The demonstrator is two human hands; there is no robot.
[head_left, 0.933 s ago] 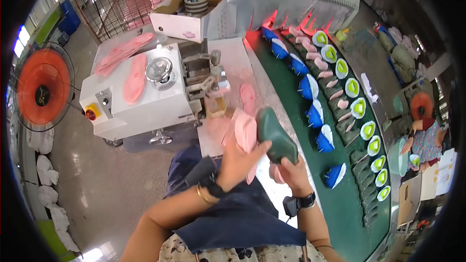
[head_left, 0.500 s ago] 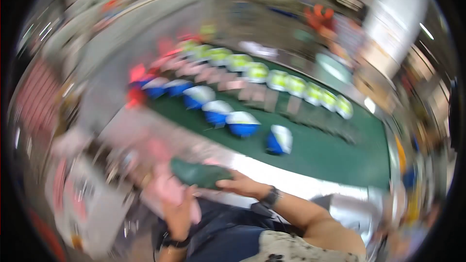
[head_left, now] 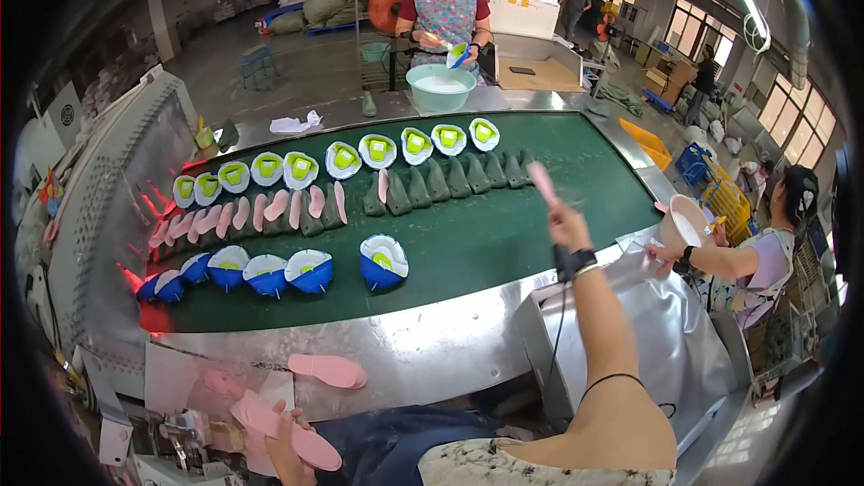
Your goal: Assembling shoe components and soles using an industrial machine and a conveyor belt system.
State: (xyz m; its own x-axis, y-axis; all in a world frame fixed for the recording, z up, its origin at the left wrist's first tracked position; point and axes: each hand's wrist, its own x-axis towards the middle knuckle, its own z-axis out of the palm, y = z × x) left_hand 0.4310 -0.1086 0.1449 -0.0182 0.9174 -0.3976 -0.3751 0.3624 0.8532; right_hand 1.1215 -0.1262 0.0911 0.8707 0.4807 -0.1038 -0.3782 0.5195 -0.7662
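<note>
Head view: toward the left of the green conveyor belt point(head_left: 486, 238), dark green shoe lasts point(head_left: 311, 225) stand in a row with pink pieces point(head_left: 241, 213) on them, so that stretch looks done. Blue-and-white shoe uppers point(head_left: 309, 281) line up nearer the wearer, white-and-lime uppers point(head_left: 342, 159) beyond. At the lower left, the left hand point(head_left: 286, 441) is closed around a bundle of pink insoles point(head_left: 256, 414); a loose insole point(head_left: 326, 369) lies near it on the metal counter point(head_left: 423, 346). In the middle, past a gap in the row, one last carries pink; the bare lasts point(head_left: 418, 189) rightward show none and appear left to do. Right of them, the right hand point(head_left: 567, 227) grips a blurred pink item point(head_left: 543, 182) above the belt; whether a last is with it, I cannot tell.
</note>
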